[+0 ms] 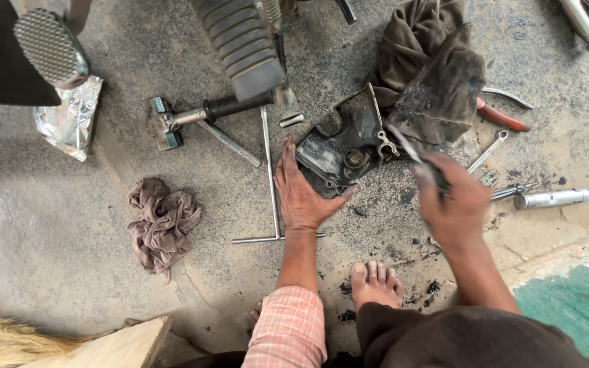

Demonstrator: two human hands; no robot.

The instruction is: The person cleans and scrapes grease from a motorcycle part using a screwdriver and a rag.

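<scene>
While left hand (301, 194) lies flat, touching engine cover (342, 146) | right hand (455, 201) clamped on tool (410, 153)

The engine cover (341, 146) is dull grey metal, smeared with black grease. The big rag (431, 68) on it is dark, dirty cloth. The small rag (161, 221) is soft, crumpled brown cloth. The T-handle wrench (271, 184) is smooth, shiny metal. The foil wrapper (69, 123) is crinkly and glossy. The floor (49, 225) is rough grey concrete.
</scene>
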